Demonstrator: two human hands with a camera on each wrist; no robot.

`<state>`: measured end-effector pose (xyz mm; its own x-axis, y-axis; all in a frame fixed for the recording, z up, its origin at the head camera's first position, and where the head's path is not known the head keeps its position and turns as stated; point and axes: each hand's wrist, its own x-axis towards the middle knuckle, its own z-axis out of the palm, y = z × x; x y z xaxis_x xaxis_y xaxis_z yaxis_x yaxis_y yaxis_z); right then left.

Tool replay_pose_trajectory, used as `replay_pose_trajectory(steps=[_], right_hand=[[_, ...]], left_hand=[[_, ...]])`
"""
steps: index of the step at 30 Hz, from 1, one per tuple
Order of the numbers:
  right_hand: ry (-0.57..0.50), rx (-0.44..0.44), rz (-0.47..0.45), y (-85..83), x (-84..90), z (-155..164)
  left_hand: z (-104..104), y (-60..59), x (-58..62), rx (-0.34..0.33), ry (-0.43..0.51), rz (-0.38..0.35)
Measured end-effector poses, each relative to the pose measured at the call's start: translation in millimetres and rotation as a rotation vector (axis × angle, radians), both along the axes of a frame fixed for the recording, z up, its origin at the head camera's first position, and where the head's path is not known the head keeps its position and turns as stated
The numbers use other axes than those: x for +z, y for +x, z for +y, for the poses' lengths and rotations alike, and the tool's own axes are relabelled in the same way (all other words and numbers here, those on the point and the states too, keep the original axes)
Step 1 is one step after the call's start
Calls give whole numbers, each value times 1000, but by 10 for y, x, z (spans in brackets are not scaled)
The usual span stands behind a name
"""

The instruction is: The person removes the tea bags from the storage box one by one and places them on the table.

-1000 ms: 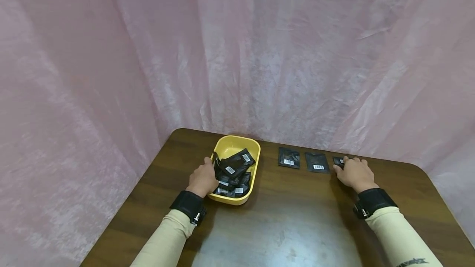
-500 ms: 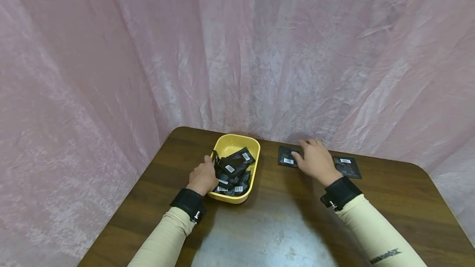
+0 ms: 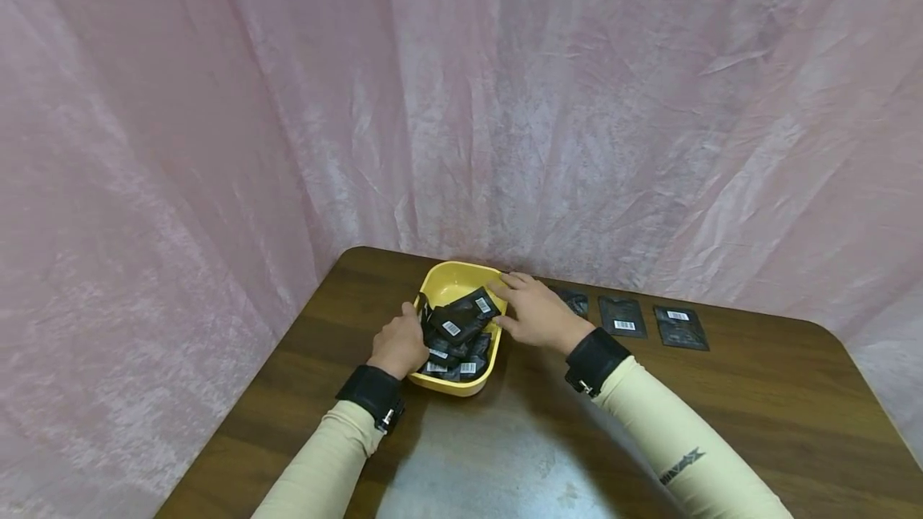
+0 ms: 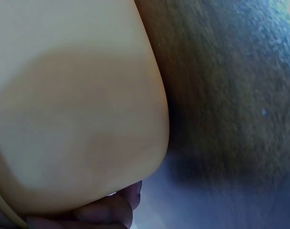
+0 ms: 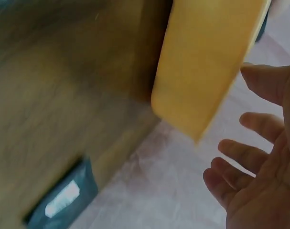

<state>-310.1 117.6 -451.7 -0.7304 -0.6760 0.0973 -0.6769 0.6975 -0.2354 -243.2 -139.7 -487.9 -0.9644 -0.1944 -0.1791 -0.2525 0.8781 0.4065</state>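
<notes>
Nearest, the left hand (image 3: 399, 343) rests against the near-left wall of the yellow tray (image 3: 453, 384), its fingers curled round the rim (the left wrist view shows fingertips tucked under the tray's side). The tray stands on the wooden table (image 3: 548, 455), heaped with black sachets (image 3: 461, 325). Just beyond, the right hand (image 3: 534, 312) hovers at the tray's right rim, fingers spread and loosely extended, gripping nothing. Farther right, three more sachets lie flat in a row (image 3: 622, 316) near the table's back edge, before the pink curtain (image 3: 461, 102).
</notes>
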Motion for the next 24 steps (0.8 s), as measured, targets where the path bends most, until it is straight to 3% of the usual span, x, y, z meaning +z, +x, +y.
replay_pose_trajectory(steps=[6,11,18,24], right_hand=[[18,81,-14,-49,-116,-259],[113,121,-120,-45,-168,-409],[202,99,-203,-50,-166,-499],[221,57,-172,-36,-217,-524]], left_hand=[[0,-8,-37,14,14,6],[7,-25,-90,12,11,2],[15,-53,-106,5,-2,-2],[9,-58,-99,4,-3,-1]])
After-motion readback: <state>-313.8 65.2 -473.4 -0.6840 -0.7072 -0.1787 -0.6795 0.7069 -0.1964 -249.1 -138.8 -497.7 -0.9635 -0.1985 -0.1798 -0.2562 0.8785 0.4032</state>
